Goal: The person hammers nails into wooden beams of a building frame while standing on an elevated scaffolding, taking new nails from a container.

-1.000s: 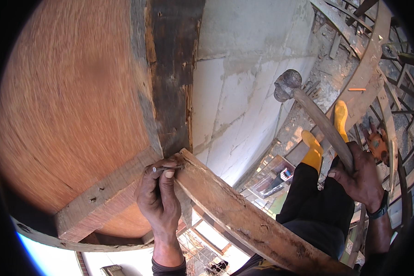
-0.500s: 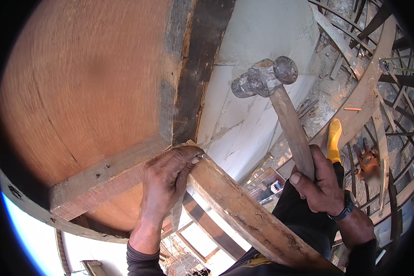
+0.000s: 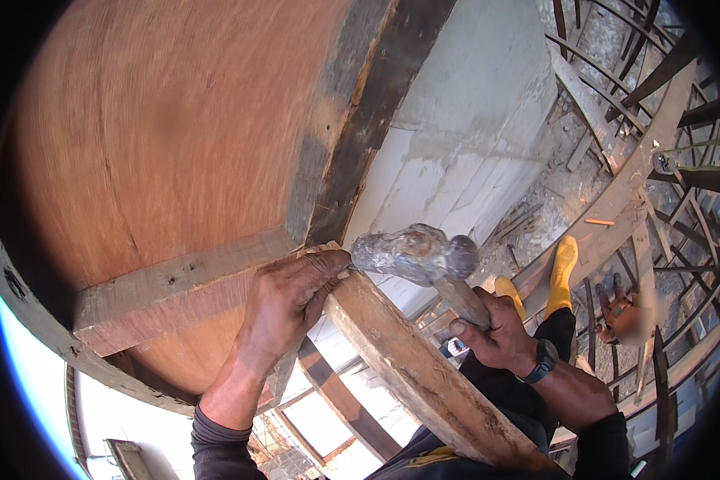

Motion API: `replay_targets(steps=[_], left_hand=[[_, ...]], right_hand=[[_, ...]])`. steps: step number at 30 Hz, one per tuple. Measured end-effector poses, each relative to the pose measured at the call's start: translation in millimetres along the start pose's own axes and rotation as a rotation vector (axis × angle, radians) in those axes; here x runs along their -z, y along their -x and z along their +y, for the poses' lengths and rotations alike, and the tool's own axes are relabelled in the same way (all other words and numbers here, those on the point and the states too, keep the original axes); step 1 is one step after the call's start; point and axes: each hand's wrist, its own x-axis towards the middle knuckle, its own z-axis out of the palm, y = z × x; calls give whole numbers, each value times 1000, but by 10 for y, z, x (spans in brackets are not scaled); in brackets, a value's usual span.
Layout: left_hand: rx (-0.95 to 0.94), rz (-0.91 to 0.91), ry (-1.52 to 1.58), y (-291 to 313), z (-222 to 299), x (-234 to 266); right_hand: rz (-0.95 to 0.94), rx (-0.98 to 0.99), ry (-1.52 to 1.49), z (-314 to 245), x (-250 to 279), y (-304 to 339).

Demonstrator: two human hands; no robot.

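My right hand (image 3: 500, 332) is wrapped round the wooden handle of a hammer (image 3: 416, 254) with a worn, spattered metal head. The head's left face is right at my left fingertips. My left hand (image 3: 288, 302) is closed in a pinch on a nail (image 3: 352, 268), of which only a little shows. The nail is at the upper end of a rough wooden beam (image 3: 432, 372), which slants down toward my body. That end meets a corner of timber framing, where a horizontal batten (image 3: 184, 276) joins a dark upright (image 3: 368, 120).
A large curved plywood panel (image 3: 176, 144) fills the upper left. Beyond the frame is a grey-white wall (image 3: 480, 120). My yellow boots (image 3: 564, 268) stand on a plank (image 3: 608, 212) above debris and crossing timbers. A figure in orange (image 3: 622, 316) is below at right.
My right hand has swung the hammer down and left, bringing its head from above the beam to the nail. My left hand keeps its pinch. The view has shifted slightly.
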Motion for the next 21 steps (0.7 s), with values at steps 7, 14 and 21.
replay_targets(steps=[7, 14, 21], left_hand=[[-7, -35, 8, 2, -11, 11], [52, -60, 13, 12, -2, 42], [117, -91, 66, 1, 65, 81]], right_hand=[[172, 156, -74, 150, -160, 111], [-26, -57, 38, 21, 39, 25], [-91, -92, 81, 66, 52, -35]])
